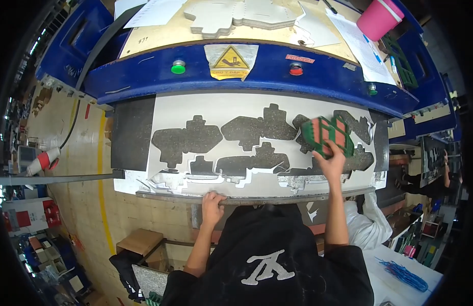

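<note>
- Block (318,130) lies just past the fingertips of the right hand (330,160), on the side away from the person's body; that hand is much the nearer.
- Its long axis seems to run side to side, a little aslant.
- Right thumb and fingers pinch its near edge; the left hand (212,206) curls at the front bar (165,196), but whether it grips I can't tell.
- It's over the right part of the pale sheet (167,109); I can't tell if they touch.
- Green walls, orange-red panels, slightly blurred.
</note>
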Tool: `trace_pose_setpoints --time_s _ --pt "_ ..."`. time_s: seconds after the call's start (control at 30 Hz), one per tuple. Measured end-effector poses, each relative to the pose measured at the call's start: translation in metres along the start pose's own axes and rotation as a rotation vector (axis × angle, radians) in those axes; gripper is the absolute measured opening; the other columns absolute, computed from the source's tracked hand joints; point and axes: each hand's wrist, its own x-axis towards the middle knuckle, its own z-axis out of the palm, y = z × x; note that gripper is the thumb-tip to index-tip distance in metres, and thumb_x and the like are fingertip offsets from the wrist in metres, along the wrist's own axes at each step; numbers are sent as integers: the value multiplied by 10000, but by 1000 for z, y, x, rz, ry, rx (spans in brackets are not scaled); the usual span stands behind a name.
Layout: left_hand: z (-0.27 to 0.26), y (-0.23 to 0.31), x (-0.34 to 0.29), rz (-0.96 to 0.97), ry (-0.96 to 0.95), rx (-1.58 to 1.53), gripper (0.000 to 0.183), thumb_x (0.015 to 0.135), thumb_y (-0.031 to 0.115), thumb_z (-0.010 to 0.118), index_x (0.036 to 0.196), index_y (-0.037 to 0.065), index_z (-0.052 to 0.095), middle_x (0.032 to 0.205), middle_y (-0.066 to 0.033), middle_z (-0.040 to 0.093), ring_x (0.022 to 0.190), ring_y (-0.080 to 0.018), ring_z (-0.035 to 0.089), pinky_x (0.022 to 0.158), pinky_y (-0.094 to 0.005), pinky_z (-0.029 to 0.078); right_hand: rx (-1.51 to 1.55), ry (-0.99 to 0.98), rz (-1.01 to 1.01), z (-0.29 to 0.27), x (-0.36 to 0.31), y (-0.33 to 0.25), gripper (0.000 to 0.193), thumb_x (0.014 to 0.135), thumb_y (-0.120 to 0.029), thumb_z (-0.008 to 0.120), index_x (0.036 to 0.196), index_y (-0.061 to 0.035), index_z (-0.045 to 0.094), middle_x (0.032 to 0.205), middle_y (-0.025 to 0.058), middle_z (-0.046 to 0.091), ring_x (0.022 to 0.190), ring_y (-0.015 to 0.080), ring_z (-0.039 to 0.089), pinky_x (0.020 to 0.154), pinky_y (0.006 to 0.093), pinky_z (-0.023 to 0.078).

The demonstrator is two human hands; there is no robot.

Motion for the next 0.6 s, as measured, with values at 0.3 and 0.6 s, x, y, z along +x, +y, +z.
trace_pose_setpoints --time_s 0.3,0.6 --pt "-6 2 0 -89 -107 4 319 722 19 818 1025 110 771 1043 -109 651 1100 -364 610 1003 -467 481 -94 -163 25 119 69 -29 627 734 -183 953 1266 40 707 1302 234 719 1137 413 721 986 450 579" --pt "-49 6 85 -94 23 -226 269 866 224 888 1032 42 781 945 -121 779 866 -259 761 789 -360 594 -261 -5 -83 181 133 -24 626 799 -394 909 1274 -27 733 1389 178 694 1164 388 723 970 464 594"
